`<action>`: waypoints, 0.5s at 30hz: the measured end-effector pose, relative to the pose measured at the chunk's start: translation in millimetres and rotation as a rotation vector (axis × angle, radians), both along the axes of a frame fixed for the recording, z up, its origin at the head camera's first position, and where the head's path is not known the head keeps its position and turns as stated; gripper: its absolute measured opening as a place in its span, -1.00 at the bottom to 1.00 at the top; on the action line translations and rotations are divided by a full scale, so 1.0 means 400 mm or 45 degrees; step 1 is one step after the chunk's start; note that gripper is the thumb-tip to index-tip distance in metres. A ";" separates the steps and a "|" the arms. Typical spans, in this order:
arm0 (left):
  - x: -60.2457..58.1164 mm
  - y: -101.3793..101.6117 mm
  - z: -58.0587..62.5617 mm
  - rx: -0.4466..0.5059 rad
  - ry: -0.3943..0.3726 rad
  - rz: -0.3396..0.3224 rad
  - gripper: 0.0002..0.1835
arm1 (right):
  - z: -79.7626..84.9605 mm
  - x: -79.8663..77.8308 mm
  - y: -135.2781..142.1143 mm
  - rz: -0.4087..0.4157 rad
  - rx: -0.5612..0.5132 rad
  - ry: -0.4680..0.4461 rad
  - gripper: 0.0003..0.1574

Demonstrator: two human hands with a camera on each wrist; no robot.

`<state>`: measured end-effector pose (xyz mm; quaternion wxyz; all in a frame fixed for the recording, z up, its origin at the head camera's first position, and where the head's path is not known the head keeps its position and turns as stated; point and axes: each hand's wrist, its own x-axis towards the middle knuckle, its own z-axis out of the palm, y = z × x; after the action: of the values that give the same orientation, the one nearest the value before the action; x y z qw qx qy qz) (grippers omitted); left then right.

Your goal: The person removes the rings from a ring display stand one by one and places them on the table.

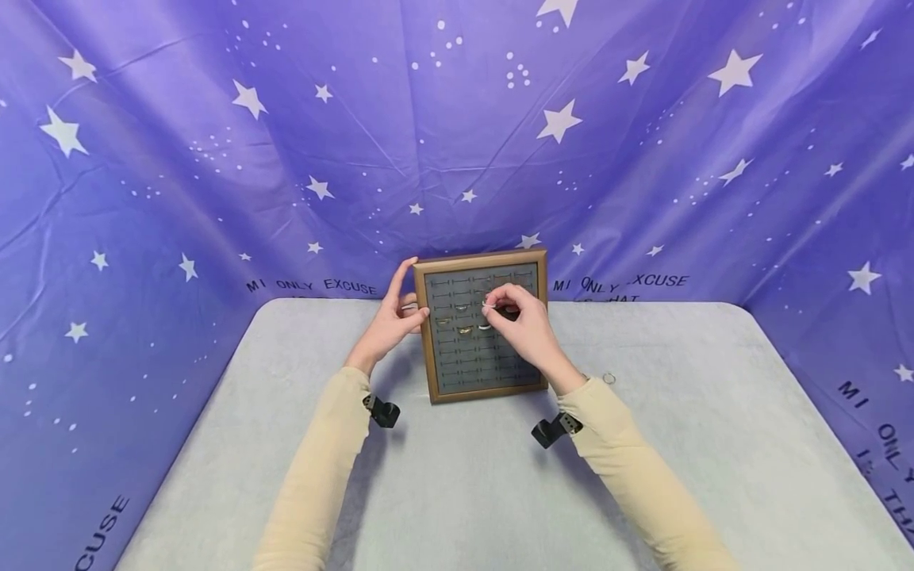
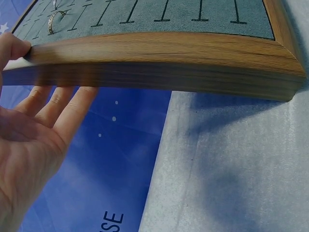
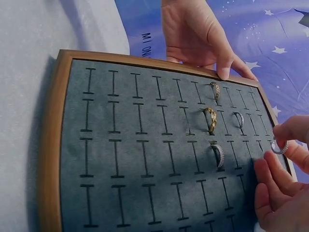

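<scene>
A wood-framed ring display board (image 1: 493,394), its grey-green padded face lined with slots, leans upright at the far side of the table. My left hand (image 1: 389,323) grips its left edge, thumb on the front and fingers on the side and back. My right hand (image 1: 527,331) is in front of the board's face, pinching a silver ring (image 3: 285,147) between thumb and forefinger. Set in slots are a chunky gold ring (image 3: 212,121), a thinner gold ring (image 3: 216,91), a small silver ring (image 3: 240,121) and a studded silver ring (image 3: 220,157). Part of the face is hidden behind my right hand.
A loose ring (image 1: 609,378) lies on the pale grey table (image 1: 457,492), right of the board near my right wrist. Close behind the board hangs a purple star-printed cloth (image 1: 428,103), which also encloses both sides.
</scene>
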<state>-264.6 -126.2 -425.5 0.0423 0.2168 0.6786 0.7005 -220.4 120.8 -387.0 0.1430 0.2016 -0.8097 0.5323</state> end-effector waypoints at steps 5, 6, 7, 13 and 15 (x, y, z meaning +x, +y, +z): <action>-0.001 -0.003 0.002 0.006 -0.008 0.003 -0.06 | 0.051 0.057 0.002 0.045 -0.055 -0.057 -0.92; 0.000 -0.003 0.003 0.005 -0.009 0.006 -0.06 | 0.050 0.061 0.005 0.044 -0.058 -0.066 -0.92; 0.000 -0.003 0.004 0.001 -0.006 0.009 -0.07 | 0.048 0.063 0.009 0.046 -0.059 -0.075 -0.92; 0.001 -0.002 0.005 -0.026 -0.007 0.017 -0.07 | 0.026 0.077 0.028 0.037 -0.058 -0.099 -0.91; 0.001 -0.001 0.003 -0.029 -0.014 0.018 -0.07 | 0.017 0.081 0.034 0.030 -0.061 -0.107 -0.92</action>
<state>-264.1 -126.6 -424.1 0.0435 0.2075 0.6879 0.6941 -188.2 134.6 -380.3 0.1076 0.1850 -0.7995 0.5612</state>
